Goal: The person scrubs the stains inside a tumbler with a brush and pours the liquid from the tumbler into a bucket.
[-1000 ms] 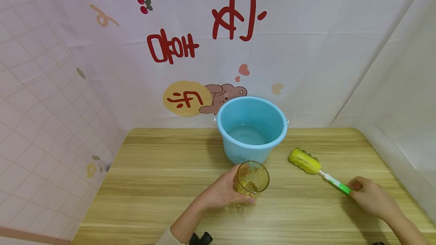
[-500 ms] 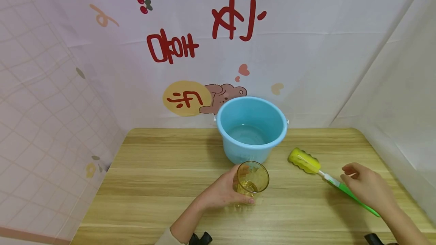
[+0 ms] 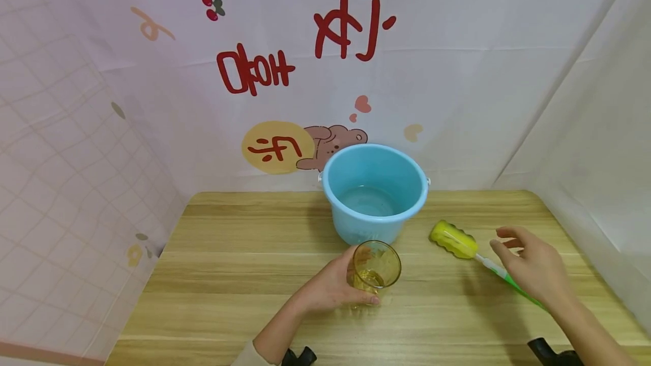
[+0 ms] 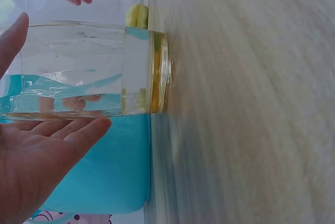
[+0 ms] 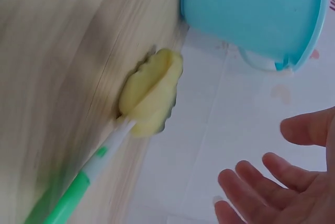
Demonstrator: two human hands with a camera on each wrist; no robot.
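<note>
My left hand holds an amber-tinted drinking glass, thumb on the near side and fingers behind it. In the left wrist view the clear wall of the glass shows, with its thick base at the wooden tabletop. My right hand hovers over a sponge bottle brush with its fingers apart and nothing between them. The yellow sponge head points toward the bucket, and the green and white handle lies on the table, partly hidden under the hand in the head view.
A light blue bucket stands behind the glass near the table's back edge, with some water at its bottom. White printed cloth hangs behind the wooden table and along both sides.
My right hand has let go of the brush handle, lifted, and moved left and away from me over the brush. The left hand stays at the glass.
</note>
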